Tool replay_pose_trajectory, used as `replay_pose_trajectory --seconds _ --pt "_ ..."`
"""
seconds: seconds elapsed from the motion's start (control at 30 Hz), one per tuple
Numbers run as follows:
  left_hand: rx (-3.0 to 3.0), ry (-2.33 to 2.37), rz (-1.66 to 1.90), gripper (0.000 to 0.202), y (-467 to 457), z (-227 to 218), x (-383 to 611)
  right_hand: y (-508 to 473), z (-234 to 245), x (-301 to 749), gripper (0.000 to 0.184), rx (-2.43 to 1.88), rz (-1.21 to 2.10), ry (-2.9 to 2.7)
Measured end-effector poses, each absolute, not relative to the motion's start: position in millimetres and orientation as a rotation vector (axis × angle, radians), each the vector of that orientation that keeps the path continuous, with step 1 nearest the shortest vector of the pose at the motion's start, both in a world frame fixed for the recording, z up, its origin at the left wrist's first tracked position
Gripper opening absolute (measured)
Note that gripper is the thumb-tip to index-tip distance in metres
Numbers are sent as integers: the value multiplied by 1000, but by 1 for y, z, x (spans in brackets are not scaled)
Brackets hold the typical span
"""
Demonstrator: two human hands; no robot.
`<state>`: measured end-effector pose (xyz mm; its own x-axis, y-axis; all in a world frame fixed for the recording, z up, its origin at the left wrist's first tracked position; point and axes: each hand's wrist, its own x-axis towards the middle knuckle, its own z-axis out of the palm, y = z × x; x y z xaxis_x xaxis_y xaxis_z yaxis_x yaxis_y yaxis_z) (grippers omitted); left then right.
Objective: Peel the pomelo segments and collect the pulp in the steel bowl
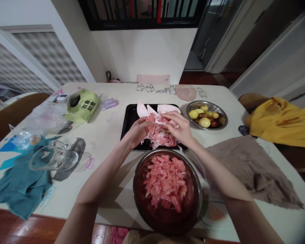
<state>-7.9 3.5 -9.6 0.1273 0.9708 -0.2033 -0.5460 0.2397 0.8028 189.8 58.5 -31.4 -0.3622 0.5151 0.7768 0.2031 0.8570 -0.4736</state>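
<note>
Over a black tray, my left hand and my right hand are close together with fingers bent. Between them is a pink pomelo segment, pinched by the left fingertips. The right fingers curl at the pink flesh too, but their tips are partly hidden. Under the hands, the tray holds a heap of torn pomelo membranes and pale pieces of pomelo peel. Nearer to me stands a steel bowl with a pile of peeled pomelo flesh.
A smaller steel bowl of green and brown fruit stands right of the tray. A brown cloth lies at right. On the left are a glass pitcher, a teal cloth, a green carton and clear plastic bags.
</note>
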Motion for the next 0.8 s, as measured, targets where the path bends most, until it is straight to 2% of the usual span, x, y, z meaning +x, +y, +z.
replay_pose_trajectory --seconds 0.2,0.43,0.67,0.8 --pt "680 876 1331 41 0 -14 0 51 -33 187 38 -549 297 -1992" --pt "736 885 1410 35 -1 -7 -1 50 -23 190 44 -565 370 -1974" --pt "791 896 1427 33 0 -2 -10 55 -15 198 22 -648 527 -1955" --pt "829 922 1339 32 -2 1 -12 52 -11 198 21 -709 627 -1932"
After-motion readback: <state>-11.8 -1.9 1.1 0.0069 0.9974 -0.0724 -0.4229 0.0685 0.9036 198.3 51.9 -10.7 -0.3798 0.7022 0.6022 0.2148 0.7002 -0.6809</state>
